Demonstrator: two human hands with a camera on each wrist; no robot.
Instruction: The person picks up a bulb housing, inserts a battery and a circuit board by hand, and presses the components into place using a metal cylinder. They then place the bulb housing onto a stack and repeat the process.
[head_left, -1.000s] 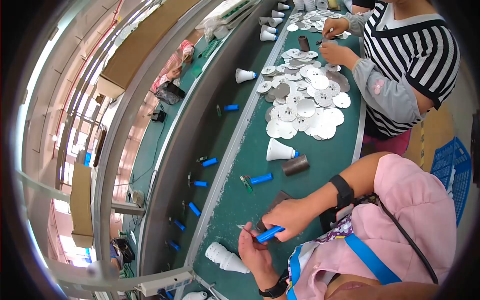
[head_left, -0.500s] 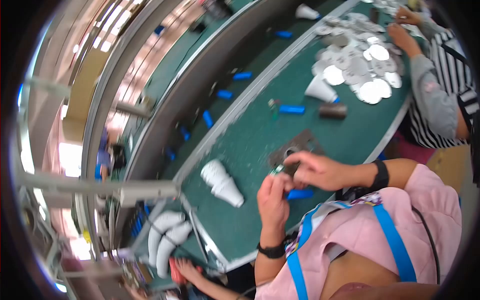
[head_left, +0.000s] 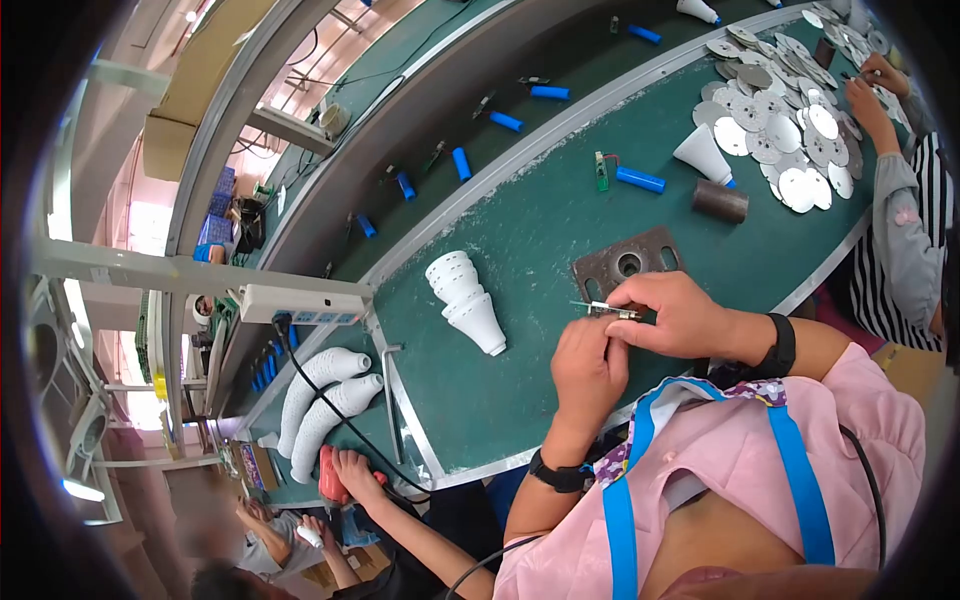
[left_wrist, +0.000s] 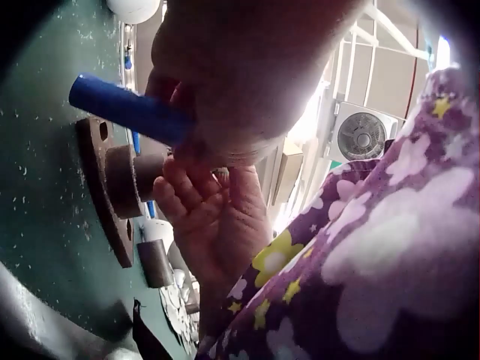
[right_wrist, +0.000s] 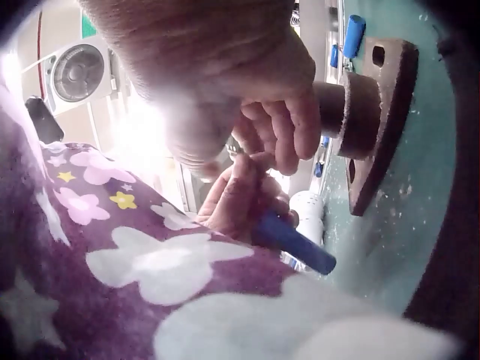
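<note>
My left hand [head_left: 588, 368] and right hand [head_left: 685, 318] meet above the near side of the green bench. Between their fingertips is a small circuit board [head_left: 604, 308], pinched by the right thumb and fingers. A blue cylindrical battery [left_wrist: 124, 111] sticks out of the left hand's curled fingers; in the right wrist view the battery [right_wrist: 300, 246] points down toward the bench. The hands hide most of the board in both wrist views. Just beyond the hands lies a brown metal plate [head_left: 597, 268] with slots and a raised round collar [right_wrist: 361, 112].
Nested white lamp housings [head_left: 468, 303] lie on the left. A battery [head_left: 640, 180] wired to a board, a white cone housing [head_left: 702, 155] and a steel tube [head_left: 720, 201] lie rightward, before piled metal discs [head_left: 785, 130]. Batteries line the conveyor [head_left: 420, 215]. A power strip [head_left: 300, 305] sits left.
The head view has swung left. The battery, earlier in the right hand, now sits in the left hand, and the circuit board has come up between the fingertips. The hands have closed together beside the plate.
</note>
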